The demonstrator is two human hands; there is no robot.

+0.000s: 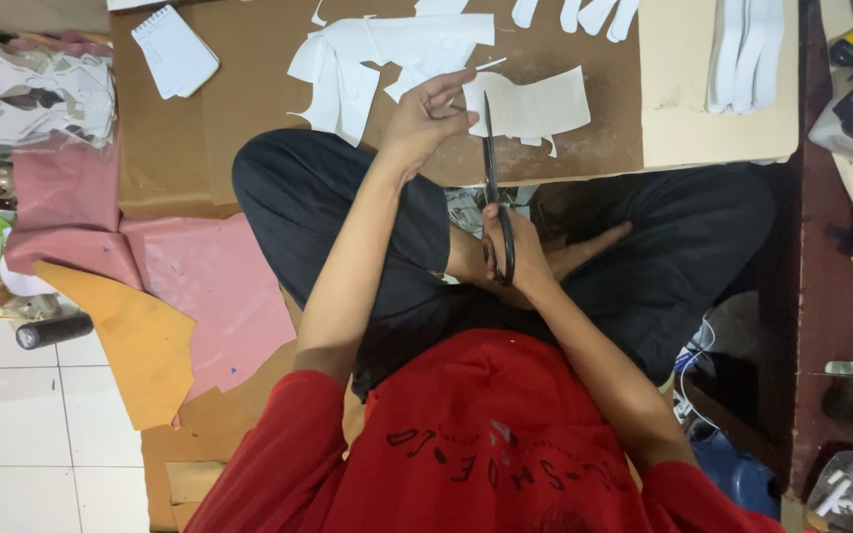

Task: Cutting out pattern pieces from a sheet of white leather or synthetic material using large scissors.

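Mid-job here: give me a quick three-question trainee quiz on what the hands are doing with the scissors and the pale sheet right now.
1. Multiple choice: which hand grips the handles of the black scissors? A) left hand B) right hand C) both
2. True or false: the scissor blades point away from the person, toward the pale sheet.
3. Fill in: the pale sheet lies on a brown ____ board.

Key
1. B: the right hand is closed around the handles, while the left hand steadies the sheet's edge.
2. True.
3. Cardboard: the cardboard board spans the person's lap, with white cut scraps on it.
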